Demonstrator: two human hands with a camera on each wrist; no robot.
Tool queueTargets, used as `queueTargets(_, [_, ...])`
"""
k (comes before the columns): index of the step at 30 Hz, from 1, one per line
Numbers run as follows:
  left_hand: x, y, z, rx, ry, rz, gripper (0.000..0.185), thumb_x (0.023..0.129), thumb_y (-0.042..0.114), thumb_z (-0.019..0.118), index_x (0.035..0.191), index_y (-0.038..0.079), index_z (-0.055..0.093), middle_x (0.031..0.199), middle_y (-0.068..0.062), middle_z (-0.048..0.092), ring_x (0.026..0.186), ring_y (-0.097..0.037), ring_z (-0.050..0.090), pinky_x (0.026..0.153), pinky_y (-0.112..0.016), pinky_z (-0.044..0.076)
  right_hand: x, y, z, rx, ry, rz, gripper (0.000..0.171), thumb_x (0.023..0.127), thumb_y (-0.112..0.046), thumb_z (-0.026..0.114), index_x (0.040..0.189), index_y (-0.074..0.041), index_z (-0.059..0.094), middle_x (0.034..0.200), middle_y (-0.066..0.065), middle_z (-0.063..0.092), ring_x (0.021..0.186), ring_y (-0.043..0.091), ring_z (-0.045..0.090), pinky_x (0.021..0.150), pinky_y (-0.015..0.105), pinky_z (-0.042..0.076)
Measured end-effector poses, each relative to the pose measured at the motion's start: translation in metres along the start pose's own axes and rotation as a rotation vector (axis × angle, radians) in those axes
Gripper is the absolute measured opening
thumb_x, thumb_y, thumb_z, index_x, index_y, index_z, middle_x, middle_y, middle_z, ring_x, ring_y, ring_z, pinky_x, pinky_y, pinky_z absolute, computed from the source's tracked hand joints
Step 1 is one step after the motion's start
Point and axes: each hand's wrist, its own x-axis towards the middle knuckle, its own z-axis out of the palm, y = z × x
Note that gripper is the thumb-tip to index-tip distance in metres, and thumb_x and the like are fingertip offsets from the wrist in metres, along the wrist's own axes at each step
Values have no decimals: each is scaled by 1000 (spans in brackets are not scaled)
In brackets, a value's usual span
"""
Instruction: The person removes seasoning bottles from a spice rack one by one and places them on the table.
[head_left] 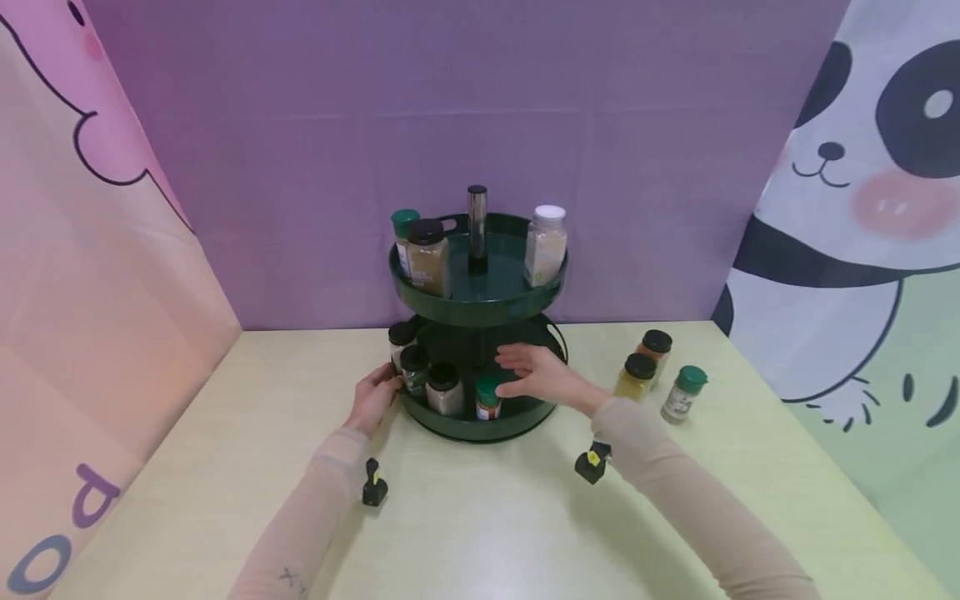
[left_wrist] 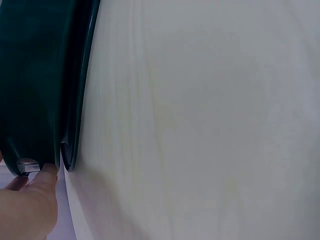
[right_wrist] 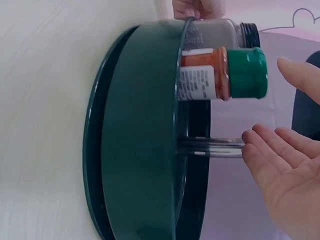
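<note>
A dark green two-tier turntable (head_left: 480, 429) stands on the table near the purple backdrop. My left hand (head_left: 371, 402) grips the lower tray's rim at its left side, fingers by the handle cutout (left_wrist: 28, 166). My right hand (head_left: 551, 379) hovers over the lower tray's right part, fingers extended and apart from the thumb, holding nothing. Just left of it stands a green-capped spice jar (right_wrist: 202, 75) with orange-red contents, upright at the tray's front. Beside that jar are a black-capped jar (head_left: 446, 390) and two more black-capped jars (head_left: 414, 371) along the left.
The upper tray (head_left: 480, 310) holds a green-capped jar (head_left: 403, 229), a black-capped jar (head_left: 429, 262) and a white-capped bottle (head_left: 546, 246) around a metal post (head_left: 477, 225). On the table to the right stand a yellow jar (head_left: 634, 379), an orange-brown jar (head_left: 656, 350) and a green-capped jar (head_left: 682, 396).
</note>
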Motion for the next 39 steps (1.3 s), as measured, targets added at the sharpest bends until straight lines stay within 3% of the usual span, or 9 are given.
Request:
queueTargets(14, [2,-2,-1,-8,-5,1,53,89,2,43,140,-5,30,144,-21,34,129,-28,36,108,-38,33,8,7,18,-66,-22,12,68,78,-16,71,135,1,39,133,14,51,124,29,46,103,41,39])
queueTargets(22, [1,-2,0,-8,5,2,53,88,2,44,139,-5,30,143,-22,34,128,-28,37,108,-38,33,7,12,25,-96,-37,-12,66,77,-20,72,133,1,43,125,14,56,110,25,56,91,36,50])
queueTargets(27, [2,-3,0,-8,8,4,53,88,2,44,139,-5,31,143,-22,35,127,-28,38,107,-38,33,7,16,30,-86,-48,-13,63,79,-20,71,132,-2,44,114,11,61,97,17,60,84,31,52])
queueTargets(39, [3,-4,0,3,6,13,52,89,2,44,139,-6,31,142,-23,36,129,-29,37,108,-38,33,7,19,36,-75,-23,-18,44,78,-15,72,117,-3,55,101,7,65,88,14,61,81,31,53])
